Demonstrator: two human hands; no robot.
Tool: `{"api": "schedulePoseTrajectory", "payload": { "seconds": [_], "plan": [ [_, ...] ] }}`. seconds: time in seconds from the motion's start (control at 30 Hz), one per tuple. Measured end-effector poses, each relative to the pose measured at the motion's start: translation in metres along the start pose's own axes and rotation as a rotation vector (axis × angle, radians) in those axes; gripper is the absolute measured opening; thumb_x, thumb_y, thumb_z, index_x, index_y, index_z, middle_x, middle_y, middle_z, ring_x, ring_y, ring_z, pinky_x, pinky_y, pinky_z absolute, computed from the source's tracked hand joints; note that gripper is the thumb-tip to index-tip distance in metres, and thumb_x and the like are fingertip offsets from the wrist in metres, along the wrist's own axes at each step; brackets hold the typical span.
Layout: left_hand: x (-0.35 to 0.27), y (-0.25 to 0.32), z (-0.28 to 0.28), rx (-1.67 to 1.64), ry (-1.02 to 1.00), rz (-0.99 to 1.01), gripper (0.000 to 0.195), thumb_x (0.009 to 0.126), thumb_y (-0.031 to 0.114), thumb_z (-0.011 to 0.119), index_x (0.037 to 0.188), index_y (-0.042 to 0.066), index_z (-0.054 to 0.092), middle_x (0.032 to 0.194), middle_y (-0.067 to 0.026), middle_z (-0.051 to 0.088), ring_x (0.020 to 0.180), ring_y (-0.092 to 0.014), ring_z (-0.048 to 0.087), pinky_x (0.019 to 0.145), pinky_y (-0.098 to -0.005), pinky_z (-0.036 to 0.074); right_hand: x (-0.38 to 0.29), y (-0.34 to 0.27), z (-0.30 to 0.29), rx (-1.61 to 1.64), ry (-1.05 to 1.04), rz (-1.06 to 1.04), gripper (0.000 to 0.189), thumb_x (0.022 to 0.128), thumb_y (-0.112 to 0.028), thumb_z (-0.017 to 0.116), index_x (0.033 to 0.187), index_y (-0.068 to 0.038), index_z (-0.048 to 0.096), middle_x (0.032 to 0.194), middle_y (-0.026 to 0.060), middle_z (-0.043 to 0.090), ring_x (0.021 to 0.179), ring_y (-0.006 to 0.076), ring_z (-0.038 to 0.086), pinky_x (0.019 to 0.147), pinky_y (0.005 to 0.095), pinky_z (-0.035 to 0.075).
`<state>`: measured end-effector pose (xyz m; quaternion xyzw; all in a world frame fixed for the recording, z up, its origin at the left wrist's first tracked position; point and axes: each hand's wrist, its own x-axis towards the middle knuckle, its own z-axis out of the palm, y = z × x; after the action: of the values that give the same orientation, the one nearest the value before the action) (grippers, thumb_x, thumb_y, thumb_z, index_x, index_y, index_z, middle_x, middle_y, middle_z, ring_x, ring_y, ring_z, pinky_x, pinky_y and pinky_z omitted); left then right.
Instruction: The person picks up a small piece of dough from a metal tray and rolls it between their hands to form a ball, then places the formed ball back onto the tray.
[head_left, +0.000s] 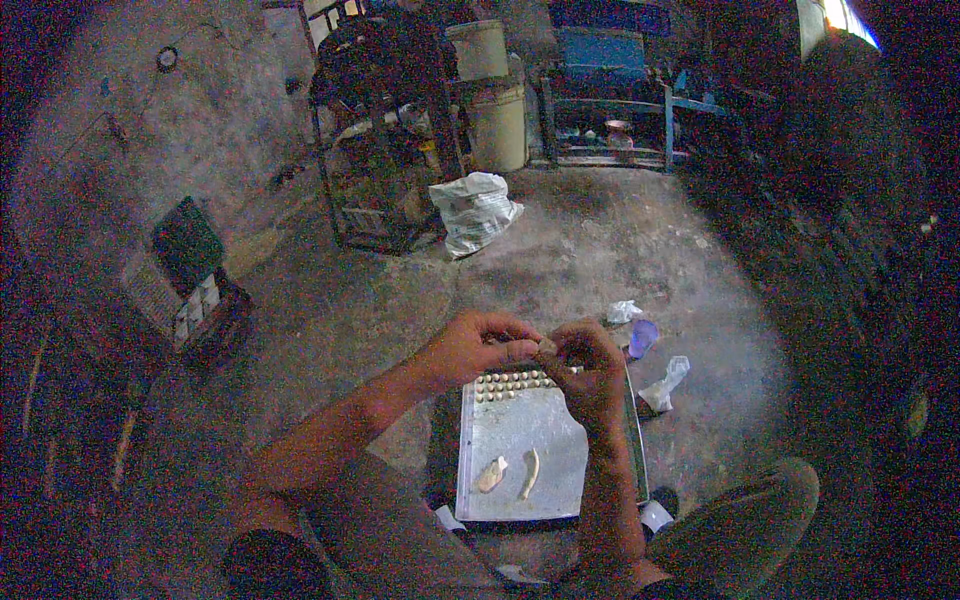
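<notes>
My left hand (484, 345) and my right hand (589, 356) meet above the far edge of a metal tray (555, 480). Between their fingertips they pinch a small pale piece (546, 346) that looks like dough. Rows of small round pale balls (495, 386) lie along the tray's far side, partly hidden by my right hand. Nearer to me on the tray rest a lumpy pale dough-like piece (493, 475) and a thin, slightly curved strip (531, 474) of similar material. My right forearm crosses over the tray's right side.
Right of the tray on the concrete floor (570, 247) lie a crumpled white bag (623, 311), a purple object (643, 339) and a clear plastic bag (666, 386). Farther off stand a white sack (474, 214), stacked buckets (497, 127), a dark rack (375, 165) and a blue-framed shelf (667, 127).
</notes>
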<state>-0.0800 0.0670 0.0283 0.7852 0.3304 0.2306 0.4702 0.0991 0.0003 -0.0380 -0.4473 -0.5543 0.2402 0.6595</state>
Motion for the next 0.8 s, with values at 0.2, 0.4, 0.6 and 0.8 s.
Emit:
{"api": "schedulePoseTrajectory", "payload": {
  "seconds": [0.2,0.4,0.6,0.8],
  "plan": [
    [-0.002,0.003,-0.003,-0.073,-0.02,-0.105,0.027,0.089,0.025,0.072,0.107,0.005,0.068,0.096,-0.005,0.07,0.088,-0.012,0.065,0.078,-0.0276,0.052,0.001,-0.005,-0.003,-0.112,-0.1,-0.112,0.022,0.08,-0.006,0.077,0.099,-0.001,0.069,0.092,0.0078,0.068,0.084,0.0147,0.066,0.074,0.0275,0.053],
    [0.0,-0.005,0.002,-0.323,0.01,-0.157,0.027,0.092,0.022,0.069,0.11,0.003,0.065,0.096,-0.0048,0.07,0.088,-0.011,0.065,0.076,-0.026,0.053,-0.002,0.002,0.0,0.018,-0.065,-0.137,0.018,0.086,-0.002,0.069,0.104,0.0,0.071,0.097,0.0109,0.069,0.092,0.0174,0.066,0.079,0.028,0.052],
    [-0.002,0.0,0.004,-0.16,0.072,-0.073,0.024,0.092,0.02,0.068,0.108,0.002,0.067,0.096,-0.0053,0.07,0.087,-0.011,0.065,0.078,-0.0269,0.054,-0.003,-0.004,0.002,0.135,-0.022,-0.12,0.016,0.088,-0.001,0.067,0.104,0.002,0.07,0.102,0.0119,0.068,0.093,0.0184,0.066,0.081,0.0284,0.053],
    [-0.008,0.001,0.007,-0.044,0.111,-0.005,0.022,0.091,0.021,0.069,0.102,0.002,0.069,0.093,-0.0047,0.071,0.084,-0.011,0.065,0.077,-0.0274,0.054,-0.009,-0.007,0.006,0.159,-0.031,0.06,0.014,0.089,-0.005,0.067,0.101,0.003,0.069,0.093,0.0111,0.07,0.084,0.0174,0.068,0.078,0.0277,0.053]
  ]
}}
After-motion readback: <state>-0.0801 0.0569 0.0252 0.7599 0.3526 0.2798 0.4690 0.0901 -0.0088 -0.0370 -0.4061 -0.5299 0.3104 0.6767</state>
